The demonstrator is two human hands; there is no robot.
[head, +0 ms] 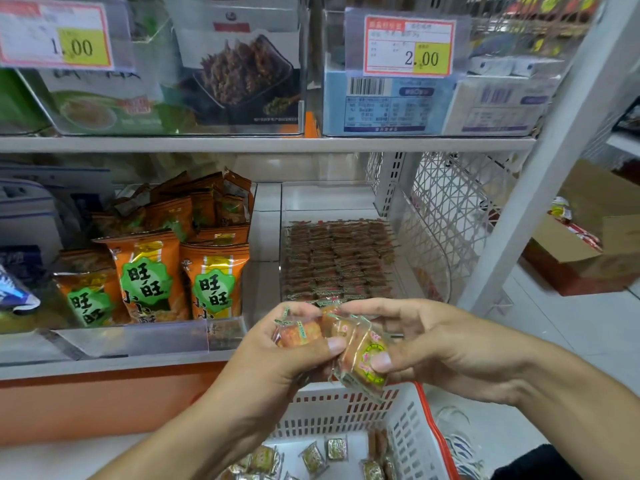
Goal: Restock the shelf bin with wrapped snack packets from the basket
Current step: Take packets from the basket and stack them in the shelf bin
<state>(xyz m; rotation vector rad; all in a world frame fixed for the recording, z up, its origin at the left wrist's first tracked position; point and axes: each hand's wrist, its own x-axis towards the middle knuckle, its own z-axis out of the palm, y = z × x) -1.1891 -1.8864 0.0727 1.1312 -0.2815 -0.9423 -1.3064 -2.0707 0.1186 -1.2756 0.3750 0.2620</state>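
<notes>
Well to the left of the hands and above them on the lower shelf stand the orange rice-cracker bags [149, 271], no part of this job. The left hand [294, 344] is raised in front of the shelf edge, fingers and thumb curled round a small bunch of wrapped snack packets [304, 332]; how many it holds cannot be told, since the wrappers overlap. Touching that bunch on its right side is a single packet with a yellow-green label [369, 358], pinched between the thumb and fingers of the right hand [426, 344]. The two hands are drawn close together, nearly meeting over the packets, so this looks like the sorting or squaring-up step: packets lifted out and being gathered into a tidy handful before they go in. Just beyond and above the hands sits the clear shelf bin [433, 244], already lined with neat rows of the same kind of packet toward the back, with open room at its front. Directly below the hands is the white basket [408, 420], a few loose packets [313, 457] lying on its floor, so the task seems partly done with more to fetch. The next move probably calls for carrying the handful forward over the bin's front wall and laying the packets flat in line with the rows; slippery wrappers could slide out of a loose grip, so a firm pinch matters. To the right of the hands, well apart, a cardboard box [581, 244] rests on the floor.
</notes>
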